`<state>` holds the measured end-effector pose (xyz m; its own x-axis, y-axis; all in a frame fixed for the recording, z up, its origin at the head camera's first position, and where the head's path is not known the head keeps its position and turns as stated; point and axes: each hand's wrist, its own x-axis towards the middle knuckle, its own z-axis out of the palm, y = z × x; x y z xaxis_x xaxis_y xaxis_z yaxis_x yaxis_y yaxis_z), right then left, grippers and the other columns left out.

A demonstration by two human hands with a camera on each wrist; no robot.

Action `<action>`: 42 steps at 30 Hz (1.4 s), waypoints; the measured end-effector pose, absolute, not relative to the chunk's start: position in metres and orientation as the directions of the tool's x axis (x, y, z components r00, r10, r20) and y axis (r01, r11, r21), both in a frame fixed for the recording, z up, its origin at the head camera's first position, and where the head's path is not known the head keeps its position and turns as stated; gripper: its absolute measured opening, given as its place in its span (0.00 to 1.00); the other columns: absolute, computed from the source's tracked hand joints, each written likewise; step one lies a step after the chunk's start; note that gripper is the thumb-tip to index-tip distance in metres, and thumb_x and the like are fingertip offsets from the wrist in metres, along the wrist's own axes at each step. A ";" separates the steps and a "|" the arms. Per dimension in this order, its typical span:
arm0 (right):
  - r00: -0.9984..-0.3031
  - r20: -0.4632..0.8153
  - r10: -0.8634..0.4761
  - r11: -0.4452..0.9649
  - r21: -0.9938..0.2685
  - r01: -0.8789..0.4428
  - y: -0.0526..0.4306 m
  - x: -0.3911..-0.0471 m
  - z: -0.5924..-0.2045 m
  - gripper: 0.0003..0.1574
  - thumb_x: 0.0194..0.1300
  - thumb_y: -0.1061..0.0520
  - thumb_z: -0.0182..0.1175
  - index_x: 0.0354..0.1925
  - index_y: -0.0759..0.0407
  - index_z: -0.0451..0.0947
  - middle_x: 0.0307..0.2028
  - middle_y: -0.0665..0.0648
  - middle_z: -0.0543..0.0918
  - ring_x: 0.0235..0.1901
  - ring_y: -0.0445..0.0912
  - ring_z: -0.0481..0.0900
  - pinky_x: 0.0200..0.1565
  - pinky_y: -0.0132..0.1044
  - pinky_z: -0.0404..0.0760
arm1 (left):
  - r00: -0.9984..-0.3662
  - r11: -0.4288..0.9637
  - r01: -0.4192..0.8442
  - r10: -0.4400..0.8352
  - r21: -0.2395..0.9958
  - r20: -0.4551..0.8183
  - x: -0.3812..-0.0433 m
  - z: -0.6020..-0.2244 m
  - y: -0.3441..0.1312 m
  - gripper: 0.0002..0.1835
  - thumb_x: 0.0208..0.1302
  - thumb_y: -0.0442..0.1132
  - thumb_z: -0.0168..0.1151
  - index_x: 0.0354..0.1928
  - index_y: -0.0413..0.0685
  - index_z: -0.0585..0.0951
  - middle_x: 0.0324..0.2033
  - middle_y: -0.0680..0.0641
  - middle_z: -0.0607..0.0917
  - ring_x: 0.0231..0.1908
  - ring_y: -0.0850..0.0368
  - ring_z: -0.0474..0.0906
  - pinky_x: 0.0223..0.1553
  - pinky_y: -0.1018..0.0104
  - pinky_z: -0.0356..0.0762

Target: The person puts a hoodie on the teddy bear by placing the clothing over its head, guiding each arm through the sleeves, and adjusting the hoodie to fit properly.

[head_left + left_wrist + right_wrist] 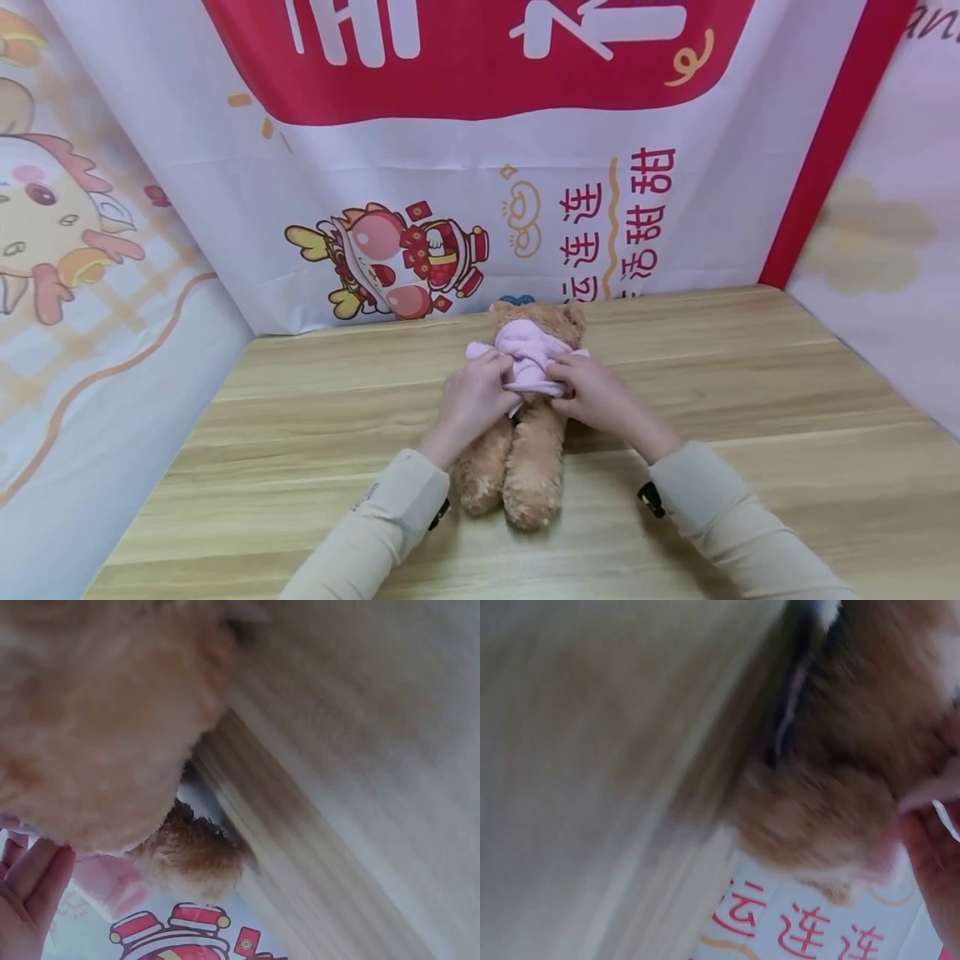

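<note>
A brown plush teddy bear (534, 479) lies on the wooden table, its legs toward me and its head at the far end. A pale pink top (531, 348) covers its upper body, bunched up and folded near the head. My left hand (474, 393) pinches the lower left edge of this top, and my right hand (596, 392) pinches its lower right edge. Both wrist views show fur close up, with the left fingers (46, 879) at the pink fabric and the right fingers (928, 859) gripping cloth beside a white strip. The bear's face is hidden.
The wooden table (315, 433) extends to both sides of the bear. Behind it hangs a white printed cloth (465, 150) with a red panel and cartoon figures. Further printed cloths stand along the left (97, 250) and right (885, 208) sides.
</note>
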<state>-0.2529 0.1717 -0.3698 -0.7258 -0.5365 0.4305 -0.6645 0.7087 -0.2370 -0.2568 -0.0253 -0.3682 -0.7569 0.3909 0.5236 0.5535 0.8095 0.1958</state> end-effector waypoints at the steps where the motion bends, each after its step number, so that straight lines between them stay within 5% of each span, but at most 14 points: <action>1: -0.716 0.459 -0.525 0.713 -0.222 -0.665 0.170 -0.253 -0.371 0.18 0.47 0.62 0.68 0.24 0.54 0.65 0.22 0.49 0.70 0.28 0.46 0.73 0.29 0.34 0.68 | -0.745 0.810 0.557 0.390 0.184 0.541 -0.257 -0.368 -0.026 0.15 0.41 0.40 0.72 0.20 0.53 0.72 0.25 0.54 0.78 0.20 0.57 0.71 0.17 0.67 0.61; 6: -0.606 0.638 -0.476 0.689 -0.157 -0.707 0.161 -0.252 -0.380 0.18 0.46 0.64 0.72 0.24 0.54 0.70 0.22 0.49 0.73 0.24 0.42 0.70 0.27 0.33 0.71 | -0.703 0.819 0.555 0.366 0.149 0.610 -0.258 -0.370 -0.028 0.15 0.42 0.38 0.72 0.19 0.52 0.72 0.27 0.53 0.79 0.21 0.55 0.73 0.15 0.65 0.62; 10: -0.558 0.678 -0.479 0.601 -0.209 -0.771 0.162 -0.252 -0.383 0.15 0.45 0.64 0.73 0.25 0.53 0.75 0.24 0.49 0.78 0.26 0.38 0.73 0.29 0.30 0.75 | -0.745 0.827 0.516 0.305 0.223 0.593 -0.259 -0.372 -0.030 0.11 0.40 0.36 0.70 0.18 0.53 0.74 0.24 0.54 0.79 0.19 0.56 0.73 0.16 0.66 0.63; 15: -0.573 0.611 -0.546 0.484 -0.328 -0.811 0.172 -0.251 -0.383 0.09 0.52 0.59 0.71 0.22 0.54 0.79 0.26 0.49 0.77 0.27 0.37 0.72 0.30 0.28 0.74 | -0.815 0.784 0.537 0.388 0.310 0.430 -0.263 -0.364 -0.035 0.09 0.42 0.37 0.68 0.20 0.52 0.75 0.28 0.52 0.80 0.25 0.57 0.73 0.22 0.67 0.66; 19: -0.590 0.604 -0.536 0.487 -0.350 -0.800 0.182 -0.252 -0.383 0.14 0.59 0.58 0.64 0.17 0.53 0.77 0.28 0.51 0.74 0.28 0.36 0.68 0.30 0.29 0.71 | -0.815 0.648 0.572 0.515 0.503 0.265 -0.268 -0.360 -0.046 0.08 0.45 0.32 0.63 0.30 0.48 0.78 0.38 0.46 0.77 0.37 0.54 0.73 0.36 0.65 0.72; 22: -0.638 0.596 -0.487 0.510 -0.399 -0.762 0.188 -0.253 -0.382 0.17 0.62 0.57 0.61 0.17 0.53 0.74 0.28 0.50 0.73 0.29 0.34 0.66 0.31 0.29 0.69 | -0.824 0.592 0.549 0.502 0.590 0.264 -0.271 -0.362 -0.056 0.12 0.47 0.28 0.59 0.36 0.44 0.79 0.43 0.42 0.77 0.44 0.50 0.75 0.47 0.58 0.75; 28: -0.786 0.523 -0.331 0.597 -0.529 -0.603 0.187 -0.265 -0.372 0.16 0.67 0.57 0.55 0.22 0.57 0.76 0.27 0.54 0.77 0.27 0.41 0.70 0.32 0.35 0.73 | -0.762 0.598 0.648 0.520 0.472 0.386 -0.276 -0.369 -0.058 0.12 0.54 0.28 0.59 0.42 0.41 0.80 0.44 0.42 0.82 0.48 0.48 0.79 0.53 0.54 0.77; 33: -0.853 0.510 -0.112 0.697 -0.571 -0.433 0.184 -0.285 -0.364 0.12 0.70 0.62 0.49 0.39 0.66 0.79 0.42 0.65 0.80 0.43 0.58 0.79 0.49 0.50 0.78 | -0.709 0.587 0.703 0.539 0.401 0.455 -0.279 -0.371 -0.056 0.13 0.56 0.28 0.60 0.44 0.41 0.80 0.45 0.43 0.83 0.49 0.48 0.80 0.53 0.56 0.78; 38: -0.888 0.411 -0.209 0.759 -0.505 -0.412 0.184 -0.303 -0.359 0.21 0.72 0.65 0.44 0.59 0.64 0.73 0.62 0.69 0.71 0.62 0.65 0.69 0.65 0.57 0.66 | -0.660 0.594 0.742 0.562 0.311 0.498 -0.281 -0.374 -0.055 0.12 0.59 0.29 0.61 0.46 0.42 0.81 0.47 0.43 0.84 0.51 0.48 0.81 0.55 0.58 0.78; 42: -0.912 0.312 -0.266 0.744 -0.535 -0.401 0.184 -0.310 -0.356 0.25 0.73 0.63 0.44 0.65 0.57 0.68 0.63 0.67 0.71 0.63 0.63 0.68 0.65 0.58 0.65 | -0.629 0.599 0.761 0.588 0.249 0.508 -0.281 -0.375 -0.054 0.11 0.60 0.31 0.61 0.45 0.44 0.82 0.45 0.45 0.84 0.49 0.50 0.81 0.53 0.60 0.79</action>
<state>-0.3102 0.1837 -0.3564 -0.9118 -0.2664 0.3124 -0.4006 0.7441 -0.5347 -0.2812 -0.0541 -0.3746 -0.6293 0.5880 0.5082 0.7609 0.5993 0.2487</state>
